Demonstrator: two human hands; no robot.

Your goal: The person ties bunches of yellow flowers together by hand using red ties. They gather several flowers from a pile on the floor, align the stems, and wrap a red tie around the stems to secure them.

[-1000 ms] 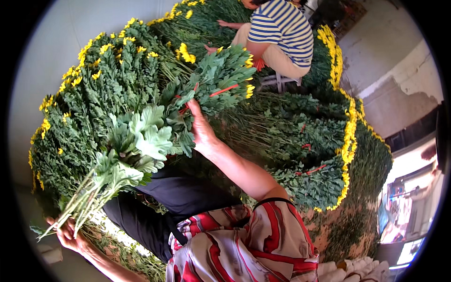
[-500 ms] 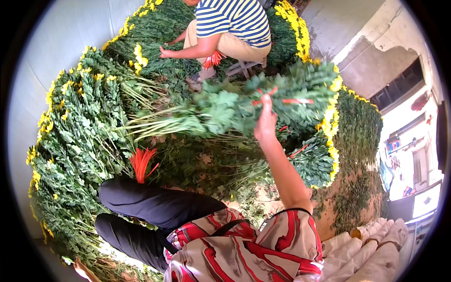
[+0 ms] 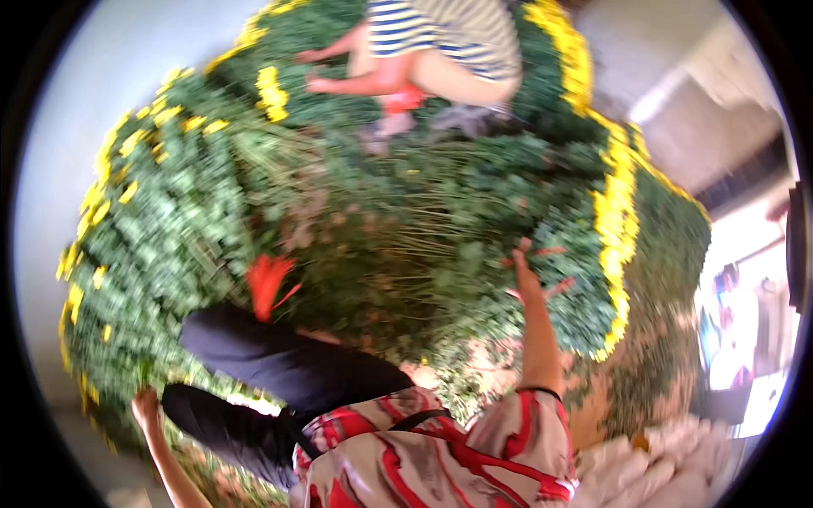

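My right hand rests over the right-hand stack of tied chrysanthemum bunches, whose yellow heads line its right side. Its fingers look stretched out and hold nothing I can see, though motion smears them. Red ties cross the bunches beside it. At the lower left, by the edge of the loose chrysanthemums, my left hand is closed. Green shows just above its fingers, but blur hides what they grip. A tuft of red tie strips sits by my dark-trousered knee.
Ahead, a person in a striped shirt sits low among the flowers, hands over stems near a yellow flower cluster. Cut leaves litter the floor between us. White wrapped bundles lie at the lower right, and a pale wall stands left.
The bunch my right hand held up now lies on the right-hand stack, and that hand has come down and right. My left hand has risen further into view. The whole view has shifted slightly.
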